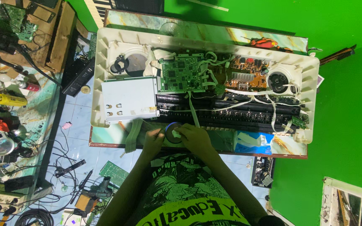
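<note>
An opened white electronic keyboard casing [101,62] lies upside down on a marbled table [105,138]. Inside it are a green circuit board [181,73], an orange-brown board [246,75], a grey metal box [128,98], two round speakers and white ribbon cables. At the table's near edge, my left hand [153,141] and my right hand [195,138] both grip a small round blue-rimmed object [171,133]. It looks like a roll or tin. My right fingertips rest on a pale piece on top of it.
An orange-handled tool [262,42] lies behind the casing. A blue and white packet [250,142] sits on the table to my right. To the left are a cluttered bench with a yellow tool [8,99], cables, a loose circuit board [114,171] and a drill on the floor.
</note>
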